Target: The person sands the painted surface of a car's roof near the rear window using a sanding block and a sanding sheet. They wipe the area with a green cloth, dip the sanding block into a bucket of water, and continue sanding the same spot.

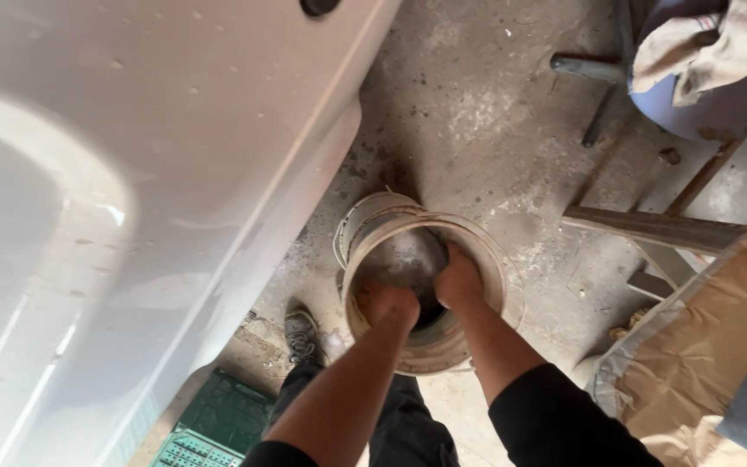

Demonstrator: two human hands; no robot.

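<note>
1. Both of our hands are down inside a dirty round bucket (430, 290) that stands on the concrete floor (477, 112), just beside the white car body (131, 173) on our left and in front of our shoe (302, 335).
2. The left hand (391, 304) looks closed like a fist near the inner wall of the bucket; the fingers are curled under, so we cannot tell what they hold, if anything.
3. The right hand (457, 278) reaches deeper, toward the dark bottom. Its fingers point down and are hidden, so we cannot tell if they are spread or pressed together.
4. We judge that the step in hand is to wet, rinse or pick up something in the bucket. The next move probably calls for a firm grip before we lift the hands, and for care not to tip the bucket.
5. Hard to make out: what is in the bucket, as we see only a grey shine that may be water.
6. Cut off by the frame: a green crate (218, 424) at the lower edge, brown masking paper (702, 346) on the right, and a cloth (702, 43) on a blue thing at the top.
</note>
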